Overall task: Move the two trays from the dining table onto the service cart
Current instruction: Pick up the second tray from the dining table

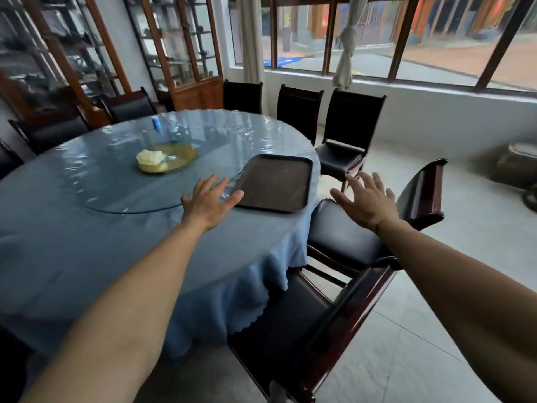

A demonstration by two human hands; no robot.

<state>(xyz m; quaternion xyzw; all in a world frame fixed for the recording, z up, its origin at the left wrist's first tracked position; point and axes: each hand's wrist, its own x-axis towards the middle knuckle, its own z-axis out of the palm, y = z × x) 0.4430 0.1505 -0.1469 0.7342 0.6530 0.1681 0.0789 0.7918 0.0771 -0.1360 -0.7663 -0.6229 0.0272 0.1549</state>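
item: one dark tray at table edge, both hands reaching

**task object.** dark brown rectangular plastic tray with raised rim (275,186), lying flat and bare on the right edge of the table, one near corner close to the overhang. its left edge sits over or against the rim of the glass turntable; which, cannot be told. only one tray is in view; no second tray and no service cart appear.

**hands.** left hand (209,199), bare, fingers spread wide, holding nothing, hovering over the cloth with fingertips just at the tray's near left corner; contact cannot be confirmed. right hand (366,199), bare, fingers also fanned wide and empty, off the table edge, above a chair seat, near the tray's right side but apart from it. judged: the two hands bracket the tray so as to take it by opposite sides, a level two-handed lift suiting a broad flat thing.

**surface.** large round dining table under a blue cloth with clear plastic cover (87,242), scalloped hem hanging at the near right. round glass turntable (162,181) in the middle, carrying a gold dish (171,158) with a pale crumpled lump. a small blue container (156,122) stands far left.

**room.** dark wooden chairs with black seats (348,135) ring the table; one, the nearest chair (343,237), stands between the person and the tray. glass-fronted wooden cabinets (186,48) at far left, wide windows (406,33) far right, pale tiled floor.
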